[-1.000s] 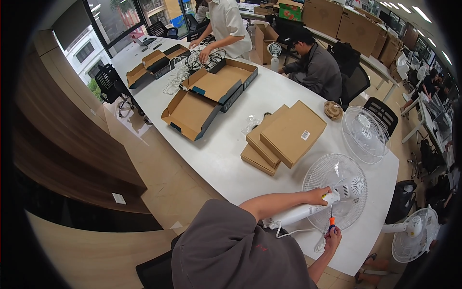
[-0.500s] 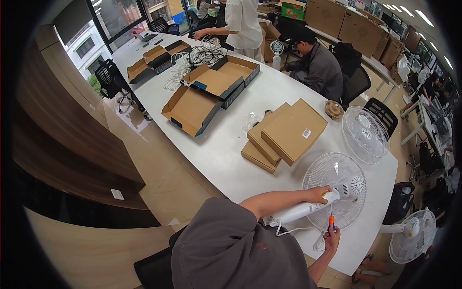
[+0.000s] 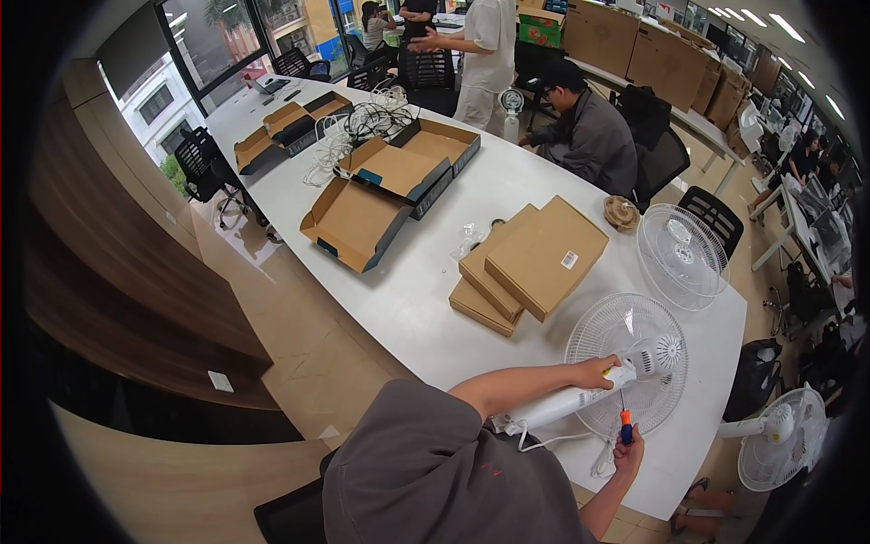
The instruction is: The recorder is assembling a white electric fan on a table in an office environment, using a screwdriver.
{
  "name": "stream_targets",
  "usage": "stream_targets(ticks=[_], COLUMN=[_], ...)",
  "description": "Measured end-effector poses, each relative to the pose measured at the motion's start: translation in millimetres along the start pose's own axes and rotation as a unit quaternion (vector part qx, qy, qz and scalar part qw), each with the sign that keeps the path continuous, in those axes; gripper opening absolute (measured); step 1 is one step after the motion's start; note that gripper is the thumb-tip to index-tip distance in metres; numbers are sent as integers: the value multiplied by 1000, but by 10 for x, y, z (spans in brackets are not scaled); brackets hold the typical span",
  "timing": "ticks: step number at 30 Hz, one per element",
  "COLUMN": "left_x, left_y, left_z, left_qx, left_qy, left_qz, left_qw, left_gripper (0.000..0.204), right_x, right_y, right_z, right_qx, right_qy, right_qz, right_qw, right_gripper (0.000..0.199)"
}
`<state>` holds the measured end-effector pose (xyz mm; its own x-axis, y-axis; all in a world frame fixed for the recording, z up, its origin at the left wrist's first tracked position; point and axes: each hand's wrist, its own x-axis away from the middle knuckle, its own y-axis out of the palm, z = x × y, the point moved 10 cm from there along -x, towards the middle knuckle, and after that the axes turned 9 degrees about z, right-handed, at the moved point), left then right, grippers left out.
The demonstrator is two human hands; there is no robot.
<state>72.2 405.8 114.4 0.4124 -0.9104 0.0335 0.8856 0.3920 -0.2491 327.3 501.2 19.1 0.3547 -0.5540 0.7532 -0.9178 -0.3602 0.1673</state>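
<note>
A white electric fan (image 3: 555, 408) lies on its side on the table, its round wire cage (image 3: 589, 328) flat on the tabletop. Around the fan's neck, just below the motor housing (image 3: 654, 355), my left hand (image 3: 599, 372) is closed. My right hand (image 3: 628, 447) grips a screwdriver (image 3: 625, 426) with an orange and dark blue handle. Its thin shaft points away from me, and the tip reaches the neck beside my left hand. Whether the tip sits in a screw cannot be made out. A white power cord (image 3: 553, 442) loops beside the fan's body.
Stacked brown cartons (image 3: 547, 257) lie beyond the fan, with another fan cage (image 3: 681, 254) to their right. Open boxes (image 3: 355, 222) and tangled cables (image 3: 367, 118) fill the far left. A seated person (image 3: 584, 127) is across the table; another fan (image 3: 778, 424) stands at right.
My hands keep nearly the same place, with the right hand's grip on the screwdriver handle slightly altered. The standing person across the table has straightened and lifted a hand from the cables.
</note>
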Motion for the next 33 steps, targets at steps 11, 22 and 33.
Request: stream_targets(ticks=[11,22,33], left_x=[57,18,46], left_y=[-55,-38,-21], left_z=[69,50,56], left_qx=[-7,-9,-3], left_qy=[1,0,-11], left_qz=[3,3,-16], left_qw=[1000,1000,1000], left_gripper=[64,63,61], right_x=[236,173,-33], right_y=[150,-47,-81], right_z=[35,-202,-58], right_qx=[-9,1,20], right_qy=[-55,-278,-35], right_qz=[6,49,40], right_qw=[998,959,998], right_gripper=[31,25,38])
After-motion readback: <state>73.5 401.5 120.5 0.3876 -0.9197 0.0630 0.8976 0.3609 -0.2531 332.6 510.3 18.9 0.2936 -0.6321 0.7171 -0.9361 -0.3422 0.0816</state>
